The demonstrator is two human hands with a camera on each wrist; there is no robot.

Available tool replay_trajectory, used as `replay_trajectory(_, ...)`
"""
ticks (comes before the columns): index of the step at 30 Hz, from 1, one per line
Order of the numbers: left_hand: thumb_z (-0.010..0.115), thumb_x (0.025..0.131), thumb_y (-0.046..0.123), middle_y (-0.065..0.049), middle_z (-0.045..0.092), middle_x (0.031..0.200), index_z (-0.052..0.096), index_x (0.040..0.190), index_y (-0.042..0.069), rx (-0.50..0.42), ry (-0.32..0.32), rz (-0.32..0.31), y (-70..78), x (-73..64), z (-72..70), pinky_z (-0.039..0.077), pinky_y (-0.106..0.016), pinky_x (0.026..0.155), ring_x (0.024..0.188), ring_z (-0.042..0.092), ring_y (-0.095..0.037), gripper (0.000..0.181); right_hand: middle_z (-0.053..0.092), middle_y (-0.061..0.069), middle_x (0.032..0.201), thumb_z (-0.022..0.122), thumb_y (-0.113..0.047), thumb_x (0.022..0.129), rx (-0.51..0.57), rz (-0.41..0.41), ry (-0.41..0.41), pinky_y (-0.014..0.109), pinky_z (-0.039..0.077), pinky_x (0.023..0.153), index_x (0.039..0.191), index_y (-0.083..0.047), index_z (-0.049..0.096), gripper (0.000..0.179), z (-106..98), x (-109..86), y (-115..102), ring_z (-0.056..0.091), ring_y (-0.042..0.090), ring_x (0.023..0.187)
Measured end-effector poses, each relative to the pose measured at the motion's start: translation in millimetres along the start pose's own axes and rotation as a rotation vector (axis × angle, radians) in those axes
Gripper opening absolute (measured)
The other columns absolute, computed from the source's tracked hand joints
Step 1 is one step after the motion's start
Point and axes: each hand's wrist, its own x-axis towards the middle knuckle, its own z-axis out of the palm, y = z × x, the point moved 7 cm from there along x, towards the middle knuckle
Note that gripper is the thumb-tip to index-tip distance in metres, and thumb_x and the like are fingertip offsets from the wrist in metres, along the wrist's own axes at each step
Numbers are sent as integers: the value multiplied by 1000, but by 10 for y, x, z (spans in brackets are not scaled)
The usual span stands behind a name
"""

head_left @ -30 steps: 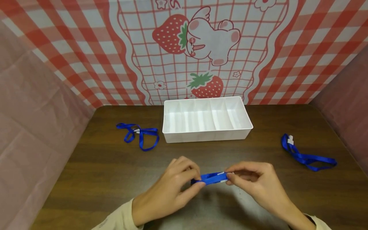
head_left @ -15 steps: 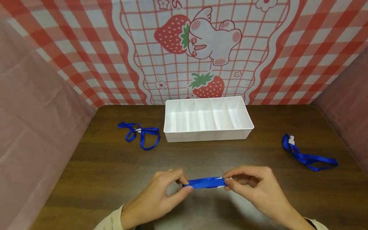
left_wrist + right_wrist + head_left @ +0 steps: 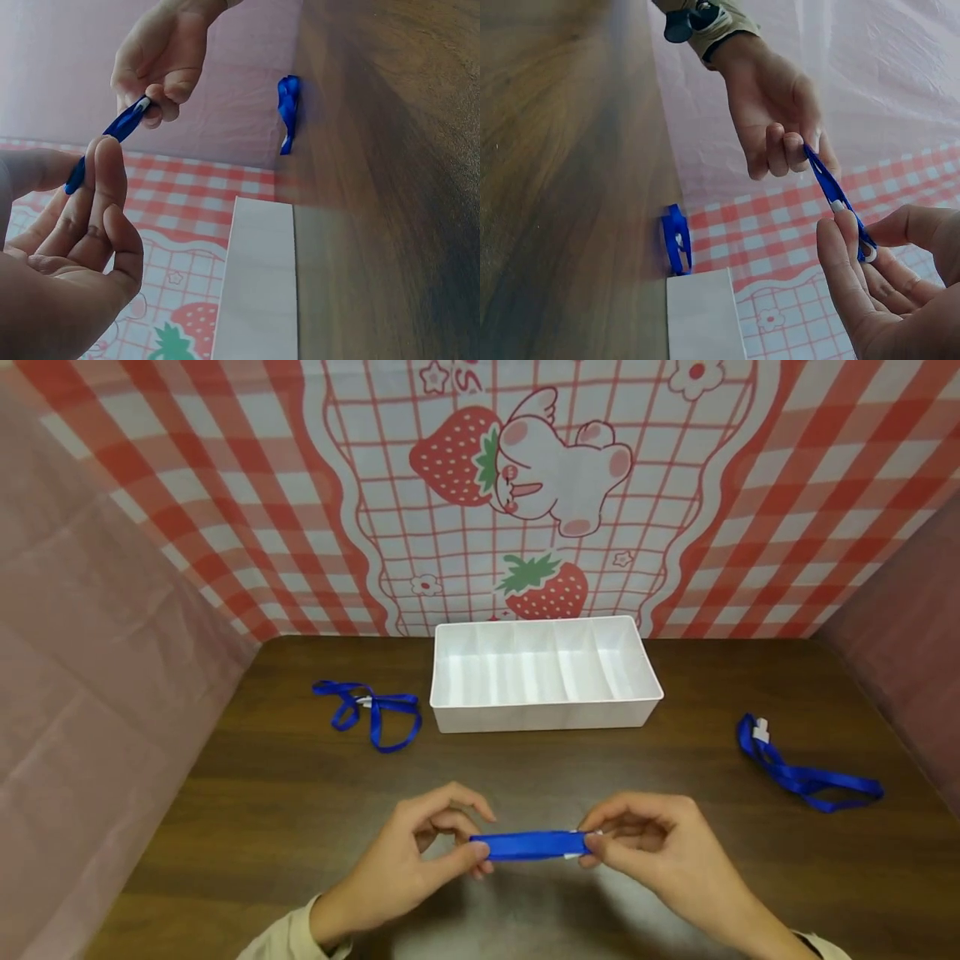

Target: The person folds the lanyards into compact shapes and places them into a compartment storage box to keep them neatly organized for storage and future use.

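We see the left hand (image 3: 412, 860) pinch one end of the folded strap (image 3: 528, 845) between thumb and fingers, while the right hand (image 3: 667, 843) pinches the other end, near a white piece (image 3: 572, 856). Gripped so, the strap stretches level above the surface (image 3: 300, 827); we judge this keeps its folds together and flat. Beyond sits the box (image 3: 540, 717), flanked by a left strap (image 3: 393, 702) and right strap (image 3: 795, 776), probably set back to give both hands room

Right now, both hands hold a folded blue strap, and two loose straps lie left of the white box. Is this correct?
Not both: the head view shows one loose strap left of the white box, the other strap to its right. The rest stands.
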Motion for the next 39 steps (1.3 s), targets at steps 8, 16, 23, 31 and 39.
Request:
replay_trajectory(8, 55, 95, -12, -28, 67, 84, 64, 109, -10, -238, -168, 27, 25, 115, 30, 59, -44, 64, 74, 70, -26, 17, 73, 15, 82, 64, 9, 90, 108, 103, -42, 42, 60, 67, 98, 7, 68, 9, -40, 55, 81, 72, 30, 69)
replay_trajectory(16, 58, 92, -15, -31, 69, 94, 61, 111, -16, -325, -382, 122, 139, 241, 99, 57, -52, 80, 90, 73, -32, 19, 72, 12, 87, 55, 15, 91, 277, 83, -97, 45, 60, 68, 100, 15, 64, 12, -76, 122, 131, 72, 25, 70)
replay_trajectory(23, 67, 94, 3, -18, 63, 107, 71, 99, -4, -88, -374, 250, 257, 360, 113, 54, -38, 85, 101, 61, -25, 10, 73, 14, 86, 55, 14, 91, 307, 135, -126, 46, 60, 70, 99, 8, 67, 16, -93, 159, 157, 73, 24, 70)
replay_trajectory(31, 58, 94, -11, -28, 68, 112, 65, 103, -10, -149, -581, 215, 428, 421, 310, 55, -42, 92, 115, 65, -26, 11, 73, 14, 82, 57, 12, 90, 284, 156, -166, 47, 59, 70, 97, 7, 67, 13, -68, 170, 150, 73, 24, 70)
replay_trajectory(39, 63, 98, 7, 2, 74, 95, 72, 106, 9, 270, -350, 191, 221, 435, 252, 54, -17, 67, 78, 63, 2, 12, 74, 17, 87, 63, 7, 92, 153, 83, -109, 45, 59, 68, 100, 7, 70, 10, -31, 154, 146, 74, 27, 74)
